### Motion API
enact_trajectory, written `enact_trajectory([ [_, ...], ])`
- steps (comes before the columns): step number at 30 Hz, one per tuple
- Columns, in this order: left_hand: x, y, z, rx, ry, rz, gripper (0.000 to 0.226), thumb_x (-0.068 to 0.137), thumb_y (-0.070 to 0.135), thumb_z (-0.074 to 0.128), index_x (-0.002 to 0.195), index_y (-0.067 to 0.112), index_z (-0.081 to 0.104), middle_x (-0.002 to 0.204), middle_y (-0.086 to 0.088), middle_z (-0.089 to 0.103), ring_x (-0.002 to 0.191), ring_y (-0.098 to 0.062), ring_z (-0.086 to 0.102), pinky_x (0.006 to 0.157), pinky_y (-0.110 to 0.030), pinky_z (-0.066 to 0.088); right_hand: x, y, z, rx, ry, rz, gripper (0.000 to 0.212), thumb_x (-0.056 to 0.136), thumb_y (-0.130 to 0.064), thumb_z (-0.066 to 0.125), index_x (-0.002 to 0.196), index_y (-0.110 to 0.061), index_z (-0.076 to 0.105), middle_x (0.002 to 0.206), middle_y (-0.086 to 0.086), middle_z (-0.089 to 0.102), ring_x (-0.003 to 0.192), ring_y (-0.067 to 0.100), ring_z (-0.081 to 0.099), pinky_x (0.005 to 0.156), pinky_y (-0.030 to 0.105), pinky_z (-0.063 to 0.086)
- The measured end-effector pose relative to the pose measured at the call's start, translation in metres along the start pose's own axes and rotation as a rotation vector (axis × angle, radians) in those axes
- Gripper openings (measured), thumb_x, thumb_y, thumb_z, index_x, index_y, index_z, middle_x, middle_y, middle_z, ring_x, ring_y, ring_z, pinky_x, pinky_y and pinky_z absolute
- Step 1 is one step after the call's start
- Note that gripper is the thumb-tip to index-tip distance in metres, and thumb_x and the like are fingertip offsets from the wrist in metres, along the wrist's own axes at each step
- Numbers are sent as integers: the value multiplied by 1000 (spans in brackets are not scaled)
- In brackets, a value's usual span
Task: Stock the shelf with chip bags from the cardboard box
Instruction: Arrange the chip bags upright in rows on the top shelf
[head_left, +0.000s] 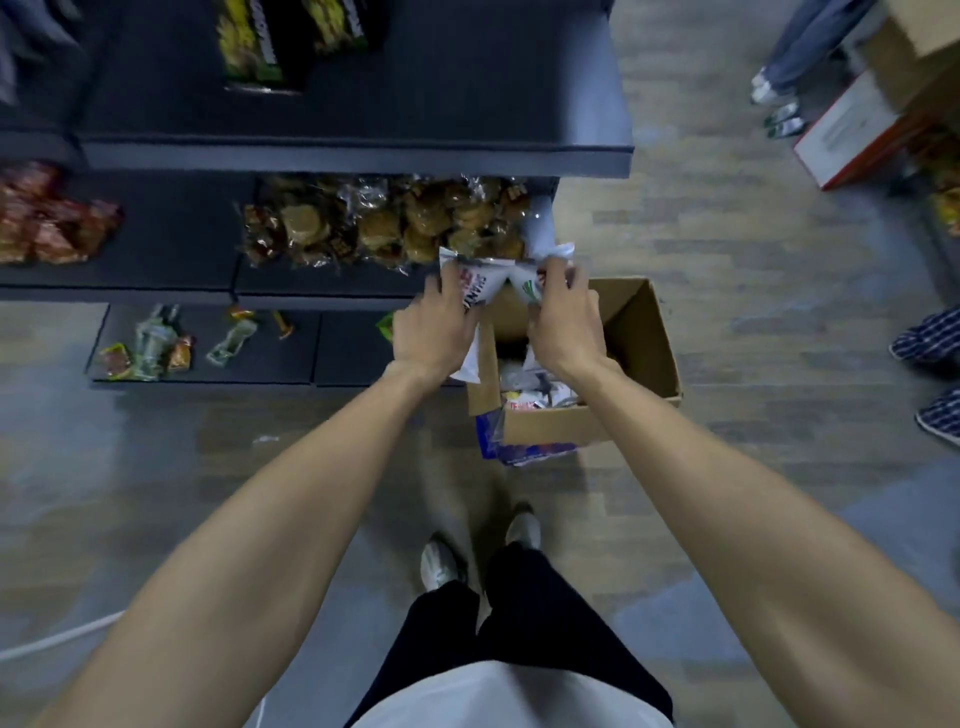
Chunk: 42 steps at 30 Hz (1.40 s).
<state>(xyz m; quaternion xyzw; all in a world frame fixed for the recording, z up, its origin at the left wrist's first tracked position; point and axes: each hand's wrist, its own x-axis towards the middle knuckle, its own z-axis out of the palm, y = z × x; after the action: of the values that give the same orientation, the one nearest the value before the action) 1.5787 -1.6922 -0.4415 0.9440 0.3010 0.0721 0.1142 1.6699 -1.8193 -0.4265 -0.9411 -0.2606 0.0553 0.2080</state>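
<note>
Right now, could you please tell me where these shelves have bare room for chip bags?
Bare: dark middle shelf between red packets and clear-wrapped brown pastries; top shelf right of yellow-black bags. Crowded: the pastries.

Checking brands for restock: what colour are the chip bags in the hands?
White chip bags, with red and dark print, one with some green; the head view shows them.

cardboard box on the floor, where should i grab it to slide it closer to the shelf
Grip the cardboard box by its open top rim at the right wall, coming from above: the flaps are open and that rim is bare, while bags fill the near-left part.
</note>
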Motion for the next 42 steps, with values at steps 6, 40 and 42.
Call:
enact_trajectory([
  [6, 26, -7, -100, 189, 233, 141, 58, 93, 52, 49, 133, 11, 38, 101, -7, 58, 78, -27, 65, 45, -33, 37, 21, -56, -66, 63, 193, -110, 46, 93, -14, 54, 136, -20, 37, 130, 15, 41, 108, 39, 49, 88, 44, 44],
  [40, 247, 59, -355, 38, 796, -7, 55, 101, 50, 28, 141, 13, 26, 112, -8, 61, 92, -31, 65, 52, -34, 39, 238, -215, -295, 314, 572, -330, 31, 99, -19, 48, 128, -19, 37, 138, 10, 27, 114, 35, 39, 91, 44, 42],
  [42, 261, 58, -359, 39, 819, -13, 53, 101, 49, 30, 140, 14, 28, 111, -8, 61, 90, -31, 65, 51, -33, 37, 254, -221, -298, 312, 574, -344, 32, 97, -17, 48, 127, -20, 37, 139, 10, 27, 113, 34, 39, 92, 47, 44],
])
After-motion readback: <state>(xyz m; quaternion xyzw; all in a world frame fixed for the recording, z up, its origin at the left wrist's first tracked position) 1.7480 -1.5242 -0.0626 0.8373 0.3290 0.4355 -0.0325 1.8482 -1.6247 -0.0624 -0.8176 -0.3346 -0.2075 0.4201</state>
